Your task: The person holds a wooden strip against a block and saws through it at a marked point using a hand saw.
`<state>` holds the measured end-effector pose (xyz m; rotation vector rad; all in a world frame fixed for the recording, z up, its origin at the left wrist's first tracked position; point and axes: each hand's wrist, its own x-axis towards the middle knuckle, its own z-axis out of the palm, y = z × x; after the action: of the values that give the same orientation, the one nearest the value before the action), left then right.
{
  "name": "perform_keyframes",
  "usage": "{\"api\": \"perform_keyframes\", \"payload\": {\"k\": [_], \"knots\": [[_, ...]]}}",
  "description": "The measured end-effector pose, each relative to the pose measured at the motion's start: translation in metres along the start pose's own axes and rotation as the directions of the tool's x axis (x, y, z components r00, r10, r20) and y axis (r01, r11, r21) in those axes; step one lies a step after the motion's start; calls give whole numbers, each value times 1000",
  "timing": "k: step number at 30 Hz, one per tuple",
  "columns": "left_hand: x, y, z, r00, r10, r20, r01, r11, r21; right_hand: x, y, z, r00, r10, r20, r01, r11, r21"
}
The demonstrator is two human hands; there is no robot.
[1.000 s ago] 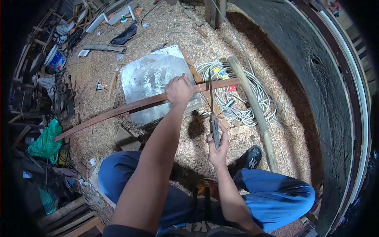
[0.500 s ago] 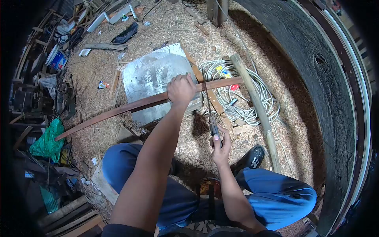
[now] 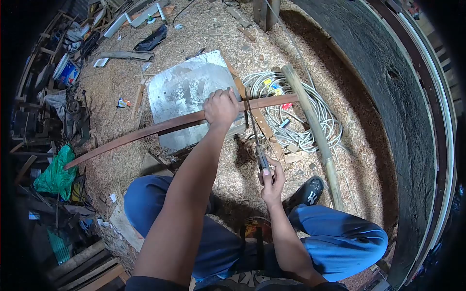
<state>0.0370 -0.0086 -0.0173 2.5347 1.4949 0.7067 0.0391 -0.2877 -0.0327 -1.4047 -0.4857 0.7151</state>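
Observation:
A long reddish wooden strip (image 3: 165,125) lies across a grey metal-topped block (image 3: 187,87). My left hand (image 3: 222,107) is wrapped over the strip near the block's right edge, pressing it there. In my right hand (image 3: 273,182) is the handle of a handsaw (image 3: 254,127), its fingers closed round it. The thin blade points away from me and crosses the strip just right of my left hand. Past the blade, the strip's right end reaches a round wooden pole (image 3: 315,126).
Coiled grey cable (image 3: 335,131) lies beneath and beside the pole. A green plastic bag (image 3: 57,174) sits by the strip's left end. Scrap wood and clutter line the left side. A large dark curved slab (image 3: 383,63) stands at the right. A black shoe (image 3: 308,194) rests near the pole.
The view has shifted slightly. The saw blade has moved a little along its length across the strip. My left hand keeps its hold on the strip.

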Motion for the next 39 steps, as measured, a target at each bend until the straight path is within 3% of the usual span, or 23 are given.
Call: {"api": "perform_keyframes", "payload": {"k": [12, 18, 21, 23, 27, 29, 33, 35, 39], "knots": [[0, 0, -1, 998, -24, 57, 25, 1000, -1, -4, -5, 2, 999, 15, -42, -19, 995, -94], [1, -2, 0, 997, -25, 67, 27, 999, -21, -10, -9, 18, 989, 18, -146, -32, 995, -91], [4, 4, -5, 985, -116, 125, 121, 992, -33, -11, -3, 24, 957, 96, -275, -104, 995, -14], [9, 6, -5, 950, -260, 175, 257, 966, 41, -7, -1, 21, 975, 61, -212, -106, 972, -209], [16, 7, -7, 877, -384, 288, 396, 918, 18, -7, -15, 21, 989, 74, -132, -118, 925, -362], [12, 6, -1, 957, -223, 187, 217, 975, 52, -5, -20, 22, 995, 38, -95, -77, 895, -440], [10, 9, -6, 971, -129, 203, 120, 991, 58, -6, -8, 15, 991, 81, -111, -117, 918, -379], [10, 6, -6, 975, -2, 221, -7, 999, 38, -7, -3, 13, 995, 45, -85, -76, 912, -404], [8, 5, -1, 984, 4, 179, -7, 1000, 16, -4, 4, 7, 991, 76, -106, -99, 969, -226]]}}
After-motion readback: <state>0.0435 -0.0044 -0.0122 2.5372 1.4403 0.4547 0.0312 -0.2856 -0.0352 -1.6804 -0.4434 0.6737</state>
